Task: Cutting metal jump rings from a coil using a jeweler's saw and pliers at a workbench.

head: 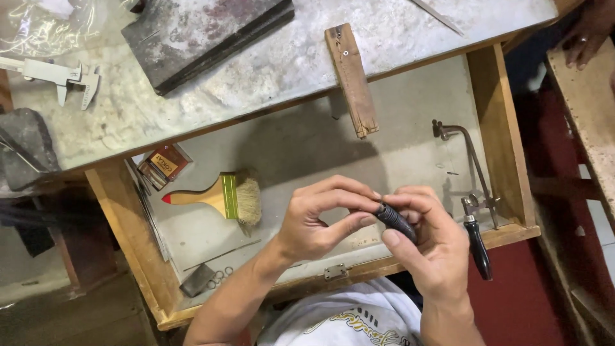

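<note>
Over an open wooden drawer (128, 237), both my hands meet on a small dark ribbed cylindrical handle (394, 222). My right hand (429, 247) grips it between thumb and fingers. My left hand (320, 214) pinches its upper end with thumb and forefinger. What is at the tip of the handle is hidden by my fingers.
In the drawer lie a wooden-handled brush (221, 198), a jeweller's saw frame (474, 198), a small box (163, 166) and tiny rings (221, 277). On the bench above are a wooden peg (350, 77), a dark block (205, 32) and calipers (54, 75). Another person's hand (586, 32) is at top right.
</note>
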